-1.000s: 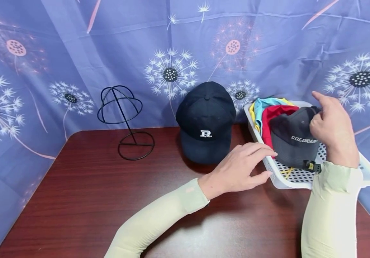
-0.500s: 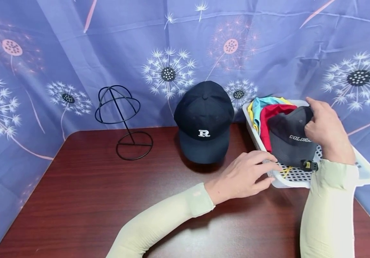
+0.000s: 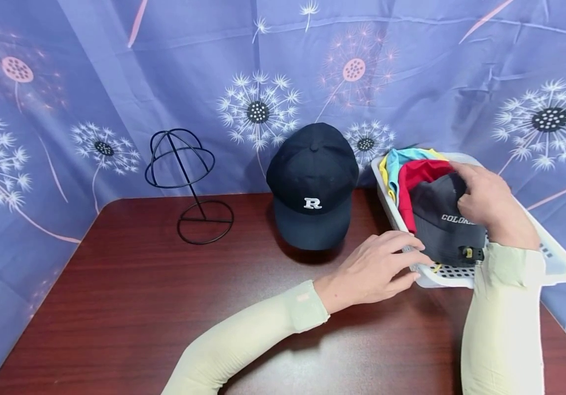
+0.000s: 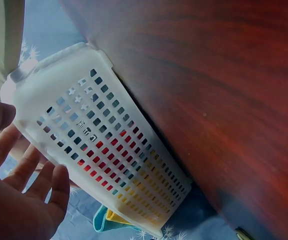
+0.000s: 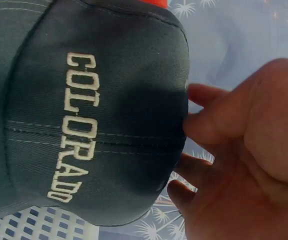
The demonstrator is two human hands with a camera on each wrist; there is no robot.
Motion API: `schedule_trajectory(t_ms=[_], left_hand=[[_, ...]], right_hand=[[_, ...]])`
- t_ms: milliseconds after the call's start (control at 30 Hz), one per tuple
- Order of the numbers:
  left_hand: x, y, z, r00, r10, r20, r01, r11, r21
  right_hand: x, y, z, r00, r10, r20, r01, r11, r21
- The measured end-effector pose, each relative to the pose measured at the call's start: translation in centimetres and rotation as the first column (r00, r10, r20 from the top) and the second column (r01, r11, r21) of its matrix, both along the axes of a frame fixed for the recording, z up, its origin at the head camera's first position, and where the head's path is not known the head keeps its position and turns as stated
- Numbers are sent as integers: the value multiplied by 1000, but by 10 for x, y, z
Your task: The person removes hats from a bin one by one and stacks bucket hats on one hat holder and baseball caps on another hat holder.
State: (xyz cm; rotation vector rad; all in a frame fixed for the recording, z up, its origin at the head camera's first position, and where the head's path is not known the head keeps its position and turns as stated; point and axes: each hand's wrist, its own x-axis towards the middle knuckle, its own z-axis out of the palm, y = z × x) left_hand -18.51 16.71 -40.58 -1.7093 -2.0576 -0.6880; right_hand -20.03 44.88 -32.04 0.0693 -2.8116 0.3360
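A grey COLORADO cap (image 3: 443,211) lies in the white basket (image 3: 559,263), brim toward the near side. My right hand (image 3: 497,206) pinches its crown's back edge; in the right wrist view the thumb and fingertips of that hand (image 5: 244,150) meet the cap (image 5: 124,100). My left hand (image 3: 367,271) holds the basket's near left corner, fingers over the rim and thumb outside. From the left wrist view, the left hand (image 4: 24,185) is beside the rim of the basket (image 4: 59,110). Red cloth (image 3: 418,173) lies under and beside the cap.
A navy cap (image 3: 312,181) with a white R stands left of the basket, near the back edge of the brown table (image 3: 140,318). A black wire stand (image 3: 189,186) is farther left. Blue and yellow cloths (image 3: 406,156) lie at the basket's back left, before a dandelion-print curtain (image 3: 189,66).
My right hand has moved left and slightly down, and the grey cap has shifted, its brim closer to the basket's near rim. My left hand has moved right onto the basket's corner.
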Motion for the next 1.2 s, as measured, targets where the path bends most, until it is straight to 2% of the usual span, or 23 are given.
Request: schedule_trajectory(t_ms=[100,233,333,467,733,1000,1200], left_hand=[[1,0,1,1000,4,4,-4,1000,-18],[1,0,1,1000,9,3,-9,999,-33],[2,0,1,1000,8,2,-8,999,-36],[2,0,0,1000,12,1,-12,999,-43],[3,-1,0,1000,17,-15,-18,998,-59],[2,-2,0,1000,18,-10,-19,998,-67],[2,-2,0,1000,6,-18,-7,998,-60]], right_hand=[[0,0,-3,1000,12,-23,-11,999,38],[3,-2,-4,999,-19,-33,21,999,47],[6,-5,-3,998,-66,17,66,998,10],[9,-6,-2,985,-124,122,129,991,-40],[4,-2,-1,970,-81,230,84,996,-2],[8,-4,0,951,-123,284,135,991,-23],[10,-5,2,942,-113,316,125,992,-20]])
